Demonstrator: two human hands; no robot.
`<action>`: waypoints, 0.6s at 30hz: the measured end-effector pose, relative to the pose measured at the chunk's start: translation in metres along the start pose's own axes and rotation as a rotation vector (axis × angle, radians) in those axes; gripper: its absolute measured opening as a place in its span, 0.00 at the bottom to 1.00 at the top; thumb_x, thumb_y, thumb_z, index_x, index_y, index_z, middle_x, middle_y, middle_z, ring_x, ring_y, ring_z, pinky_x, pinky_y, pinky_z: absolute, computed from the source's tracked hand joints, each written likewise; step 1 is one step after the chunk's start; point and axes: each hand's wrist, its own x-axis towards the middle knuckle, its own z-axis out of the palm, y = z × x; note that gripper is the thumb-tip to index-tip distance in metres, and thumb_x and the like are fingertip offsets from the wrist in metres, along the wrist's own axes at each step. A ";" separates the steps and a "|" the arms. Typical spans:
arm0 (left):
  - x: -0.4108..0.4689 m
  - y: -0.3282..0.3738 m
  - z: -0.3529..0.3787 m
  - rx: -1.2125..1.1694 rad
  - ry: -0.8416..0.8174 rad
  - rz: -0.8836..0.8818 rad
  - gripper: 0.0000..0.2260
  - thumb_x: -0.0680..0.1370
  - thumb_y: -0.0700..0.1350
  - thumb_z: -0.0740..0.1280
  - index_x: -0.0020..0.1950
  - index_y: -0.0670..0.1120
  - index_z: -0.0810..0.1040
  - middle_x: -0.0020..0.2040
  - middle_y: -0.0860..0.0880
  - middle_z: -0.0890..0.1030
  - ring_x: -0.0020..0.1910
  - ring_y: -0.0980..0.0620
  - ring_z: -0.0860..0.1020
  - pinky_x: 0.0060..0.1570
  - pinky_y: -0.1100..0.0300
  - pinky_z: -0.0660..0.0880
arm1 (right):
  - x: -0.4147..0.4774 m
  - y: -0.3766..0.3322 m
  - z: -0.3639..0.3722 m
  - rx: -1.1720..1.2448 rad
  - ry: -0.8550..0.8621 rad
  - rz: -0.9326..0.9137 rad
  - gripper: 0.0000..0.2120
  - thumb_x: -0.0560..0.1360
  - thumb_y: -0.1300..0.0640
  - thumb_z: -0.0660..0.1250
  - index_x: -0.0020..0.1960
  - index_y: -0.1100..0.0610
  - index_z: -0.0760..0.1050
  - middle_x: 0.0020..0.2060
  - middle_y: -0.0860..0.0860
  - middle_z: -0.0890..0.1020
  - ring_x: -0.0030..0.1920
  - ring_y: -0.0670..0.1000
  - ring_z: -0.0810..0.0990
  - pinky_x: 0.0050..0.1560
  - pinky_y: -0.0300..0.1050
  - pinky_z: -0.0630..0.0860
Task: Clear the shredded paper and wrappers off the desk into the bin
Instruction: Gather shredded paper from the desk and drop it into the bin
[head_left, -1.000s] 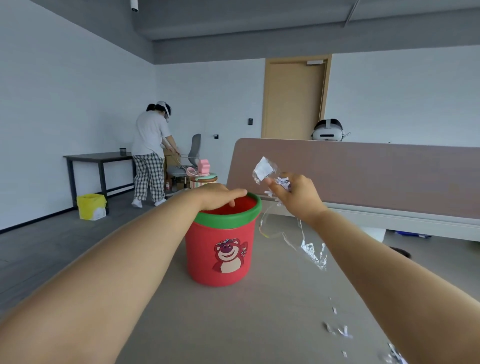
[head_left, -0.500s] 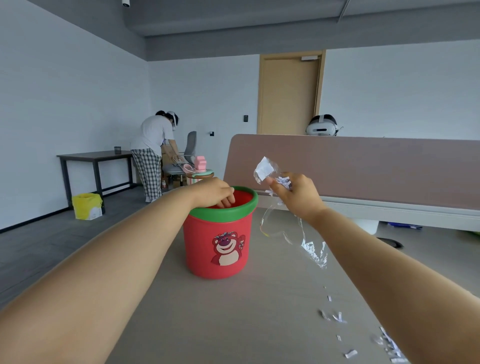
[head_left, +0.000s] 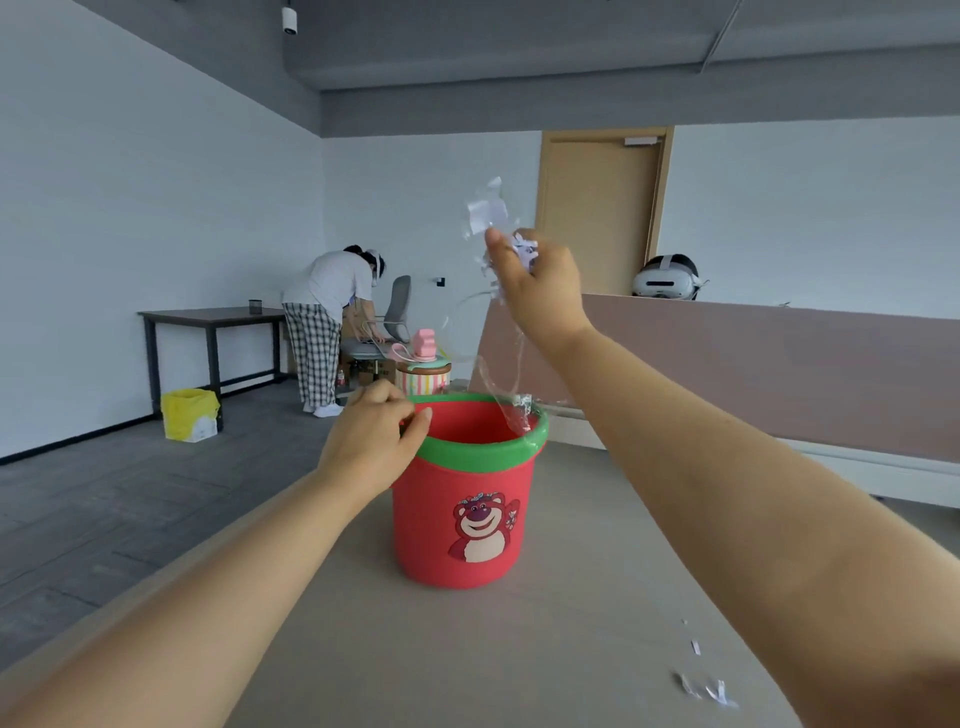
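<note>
On my feed the right hand (head_left: 540, 291) was raised above the far right side of the bin (head_left: 415, 525). Its fingers were curled tight and pinched a clear wrapper (head_left: 511, 364) together with a small wad of shredded paper (head_left: 524, 249). A white label on the wrapper stuck up above the thumb. The rest of the film hung down from the hand, and its crinkled lower end touched the inside of the bin's green rim on the right.

The left hand (head_left: 374, 436) sat at the near left edge of that rim. Its fingers were curled and its thumb lay against the green band. I could not tell whether they closed on the rim or only rested there.

The red bin, with a bear picture on its near wall, stood upright on the desk (head_left: 467, 660), about midway between the two forearms. More scraps (head_left: 706, 688) lay on the desk at the near right, just beside the right forearm and well apart from the bin.

Far left, a person (head_left: 322, 312) bent over a grey chair near a dark table (head_left: 208, 317), and a yellow box (head_left: 189, 415) stood on the floor. A white headset (head_left: 667, 278) rested on the brown partition (head_left: 779, 374) at the far right, in front of a closed door (head_left: 602, 208).
</note>
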 end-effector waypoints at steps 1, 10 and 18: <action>-0.002 -0.003 -0.001 -0.008 0.005 -0.009 0.16 0.78 0.49 0.60 0.45 0.39 0.80 0.51 0.46 0.75 0.56 0.47 0.71 0.52 0.56 0.69 | 0.006 -0.005 0.010 0.022 0.002 -0.012 0.19 0.77 0.50 0.60 0.28 0.51 0.63 0.22 0.47 0.67 0.23 0.42 0.66 0.25 0.35 0.61; -0.004 -0.010 -0.001 0.001 0.057 -0.036 0.13 0.78 0.47 0.59 0.45 0.40 0.79 0.47 0.45 0.75 0.47 0.48 0.74 0.39 0.56 0.71 | -0.004 0.048 0.053 -0.009 -0.152 0.121 0.16 0.77 0.48 0.60 0.31 0.50 0.64 0.23 0.48 0.69 0.24 0.45 0.66 0.25 0.31 0.64; -0.007 -0.002 0.007 0.011 0.088 -0.021 0.24 0.71 0.53 0.47 0.42 0.39 0.77 0.45 0.42 0.77 0.51 0.43 0.74 0.36 0.56 0.70 | -0.036 0.079 0.036 -0.509 -0.754 0.202 0.17 0.75 0.46 0.61 0.38 0.60 0.72 0.31 0.55 0.74 0.33 0.52 0.71 0.36 0.43 0.65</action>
